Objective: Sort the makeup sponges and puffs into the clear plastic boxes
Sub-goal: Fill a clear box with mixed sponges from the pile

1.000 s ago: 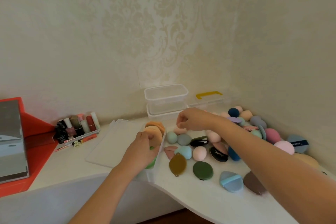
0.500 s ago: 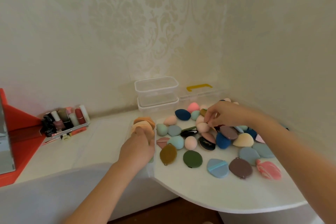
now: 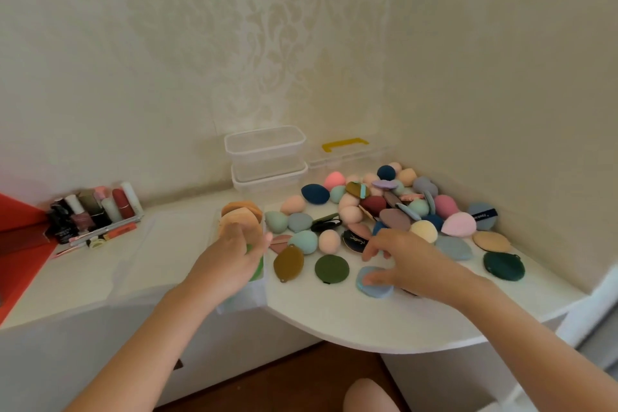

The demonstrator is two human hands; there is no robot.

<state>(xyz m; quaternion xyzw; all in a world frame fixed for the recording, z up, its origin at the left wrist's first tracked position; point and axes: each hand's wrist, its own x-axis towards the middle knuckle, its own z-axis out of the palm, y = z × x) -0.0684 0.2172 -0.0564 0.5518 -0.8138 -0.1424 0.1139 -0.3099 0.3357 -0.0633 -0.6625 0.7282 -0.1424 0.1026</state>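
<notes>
Clear plastic box (image 3: 241,297) is holding round peach puffs (image 3: 241,211); left hand (image 3: 227,264) is resting there, grip indiscernible; right hand (image 3: 408,261), grip apart, is touching pale blue teardrop puff (image 3: 372,288).

The left hand (image 3: 230,264) reaches into a clear box (image 3: 240,299) at the edge of the white surface (image 3: 334,321), its fingers (image 3: 235,237) curled on a green puff (image 3: 256,269), the grip blurred; peach puffs (image 3: 242,216) stand on edge at the box's far end; the right hand (image 3: 411,261) lies spread, thumb on a light blue puff (image 3: 374,289); an olive puff (image 3: 331,268) and a mustard puff (image 3: 288,263) lie between the hands; a heap of sponges (image 3: 374,204) fills the corner; stacked clear boxes (image 3: 266,157) stand by the wall.
</notes>
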